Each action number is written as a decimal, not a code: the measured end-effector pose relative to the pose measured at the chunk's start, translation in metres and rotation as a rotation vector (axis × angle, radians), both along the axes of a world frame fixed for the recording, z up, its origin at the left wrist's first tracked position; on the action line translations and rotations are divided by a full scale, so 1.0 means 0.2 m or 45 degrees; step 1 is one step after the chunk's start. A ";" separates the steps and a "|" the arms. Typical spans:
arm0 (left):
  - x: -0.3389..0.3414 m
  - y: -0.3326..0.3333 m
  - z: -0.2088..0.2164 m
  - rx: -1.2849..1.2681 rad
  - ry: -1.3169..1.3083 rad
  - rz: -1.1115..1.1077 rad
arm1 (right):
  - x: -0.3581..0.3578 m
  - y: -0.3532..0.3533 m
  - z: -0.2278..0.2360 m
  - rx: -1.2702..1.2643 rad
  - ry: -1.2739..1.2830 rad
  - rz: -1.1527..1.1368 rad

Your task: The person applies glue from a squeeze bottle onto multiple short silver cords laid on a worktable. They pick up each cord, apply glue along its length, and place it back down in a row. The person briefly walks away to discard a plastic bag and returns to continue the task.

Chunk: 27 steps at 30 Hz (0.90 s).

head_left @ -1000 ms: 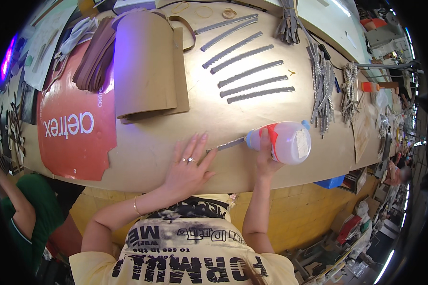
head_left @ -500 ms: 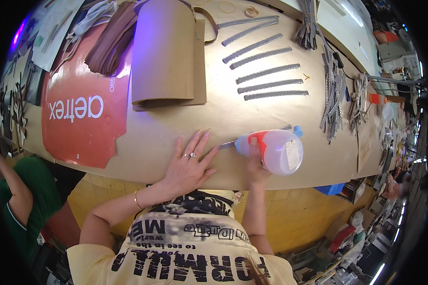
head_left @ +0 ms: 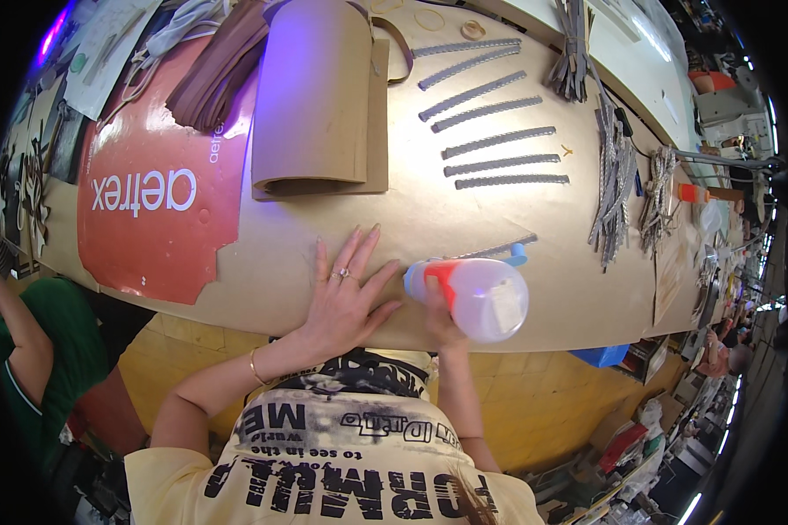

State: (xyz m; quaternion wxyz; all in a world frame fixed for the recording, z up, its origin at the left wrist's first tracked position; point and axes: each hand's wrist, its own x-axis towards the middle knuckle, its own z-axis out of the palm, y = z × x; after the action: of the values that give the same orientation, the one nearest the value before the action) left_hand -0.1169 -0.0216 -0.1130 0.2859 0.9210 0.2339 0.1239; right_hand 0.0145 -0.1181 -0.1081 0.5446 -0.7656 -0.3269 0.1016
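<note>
My right hand (head_left: 443, 322) is wrapped round a translucent white squeeze bottle (head_left: 486, 306) with a red label and a blue cap. The bottle is tipped over, its cap end pointing left toward my left hand. Just beyond it lies a grey braided strip (head_left: 499, 248), partly hidden by the bottle. My left hand (head_left: 346, 296) rests on the gold-brown tabletop with its fingers spread, a ring on one of them. Its thumb and forefinger are close to the bottle's tip; the strip's near end between them is hard to make out.
Several grey braided strips (head_left: 499, 140) lie in a row farther back. A rolled brown sheet (head_left: 313, 105) stands beside a red board (head_left: 162, 210) and brown strips (head_left: 214, 79). Bundled braids (head_left: 615, 188) lie to the right. Another person's arm (head_left: 26, 337) shows at left.
My right hand has brought the bottle left and slightly nearer to me, uncovering more of the grey braided strip. My left hand stays spread on the table. The whole view has shifted slightly.
</note>
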 end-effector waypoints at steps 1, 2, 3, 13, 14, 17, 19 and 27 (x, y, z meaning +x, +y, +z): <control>0.01 0.00 0.00 -0.005 -0.010 0.011 | -0.02 -0.01 0.01 0.164 0.194 -0.126; 0.02 0.01 0.01 -0.002 -0.030 0.025 | 0.00 -0.02 0.02 0.306 0.264 -0.167; 0.03 0.01 0.01 -0.008 -0.039 0.027 | 0.01 -0.02 0.02 0.481 0.509 -0.341; 0.14 0.03 0.02 0.059 -0.126 0.014 | 0.37 -0.06 0.15 0.745 0.475 -0.934; 0.14 0.03 0.02 0.064 -0.129 0.016 | 0.41 -0.06 0.16 0.691 0.385 -0.948; 0.14 0.03 0.02 0.084 -0.146 -0.002 | 0.50 -0.07 0.17 0.515 0.142 -0.935; 0.14 0.03 0.02 0.099 -0.150 -0.004 | 0.56 -0.08 0.15 0.374 -0.019 -0.881; 0.14 0.02 0.04 0.147 -0.140 0.015 | 0.68 -0.07 0.07 0.305 -0.203 -0.838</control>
State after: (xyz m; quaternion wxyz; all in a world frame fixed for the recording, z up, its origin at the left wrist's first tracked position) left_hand -0.0888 -0.0170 -0.1048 0.2440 0.9263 0.2159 0.1893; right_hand 0.1512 -0.1322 -0.0933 0.6068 -0.7662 -0.1138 -0.1784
